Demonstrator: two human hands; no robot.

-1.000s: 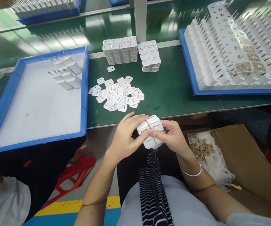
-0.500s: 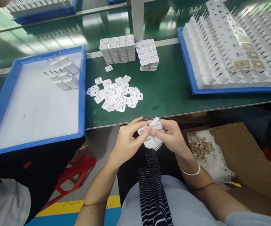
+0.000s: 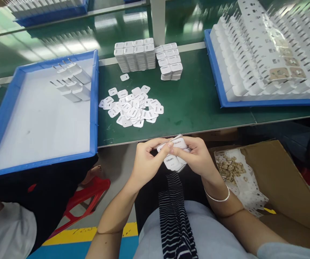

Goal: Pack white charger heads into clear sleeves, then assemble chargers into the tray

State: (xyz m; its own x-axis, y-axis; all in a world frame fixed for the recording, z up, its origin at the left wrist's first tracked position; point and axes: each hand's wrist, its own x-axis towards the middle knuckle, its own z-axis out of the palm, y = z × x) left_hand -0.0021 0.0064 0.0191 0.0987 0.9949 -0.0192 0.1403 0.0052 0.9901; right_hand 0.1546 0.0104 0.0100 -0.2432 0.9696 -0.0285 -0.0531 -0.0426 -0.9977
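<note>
Pieces [image 3: 172, 162], white and lettered, sit bunched between my left hand [image 3: 148, 158] and right hand [image 3: 198, 156], the fingers [image 3: 184, 154] of both grasping them, in front of the table [image 3: 195, 104]; from afar I see a loose pile [image 3: 133, 108] of similar ones lying on it.

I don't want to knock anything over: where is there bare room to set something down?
The green tabletop is bare between the loose white faceplates and the right blue tray. The left blue tray is bare left of and before its pronged plugs. Crowded: that right tray, packed with pronged white housings, and where the stacked faceplates stand.
</note>
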